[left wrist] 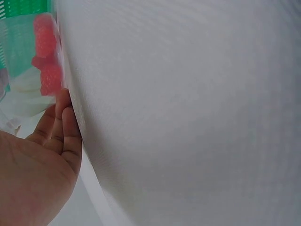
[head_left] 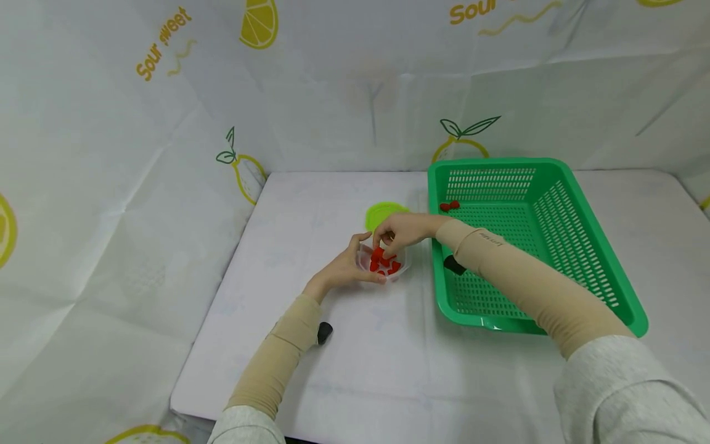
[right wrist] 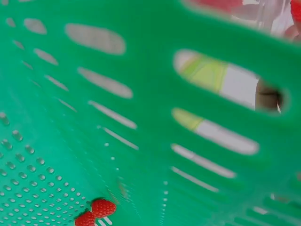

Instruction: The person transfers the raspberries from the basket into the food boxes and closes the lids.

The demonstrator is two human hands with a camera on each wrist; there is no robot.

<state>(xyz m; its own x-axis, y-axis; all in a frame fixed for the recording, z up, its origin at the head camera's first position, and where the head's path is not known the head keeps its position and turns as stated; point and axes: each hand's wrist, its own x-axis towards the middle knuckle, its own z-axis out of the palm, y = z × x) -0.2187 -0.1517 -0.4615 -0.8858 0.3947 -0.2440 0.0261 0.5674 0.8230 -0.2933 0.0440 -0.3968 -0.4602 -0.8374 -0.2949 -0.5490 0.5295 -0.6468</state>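
Head cam looks down and forward over the whole bench (head_left: 355,370). Left wrist cam sits super close, low on the bench, facing the basket (left wrist: 23,9). Right wrist cam is inside the basket (right wrist: 141,56), nearly against its slotted wall. All three catch the basket (head_left: 554,246).

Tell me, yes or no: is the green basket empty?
No, one red berry piece lies inside the green basket near its far left corner.

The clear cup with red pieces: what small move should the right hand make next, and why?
Probably lift the pinched red piece straight up out of the cup. The right hand has its fingers on a piece at the cup's mouth, the left hand steadies the cup, and one red piece already lies in the basket.
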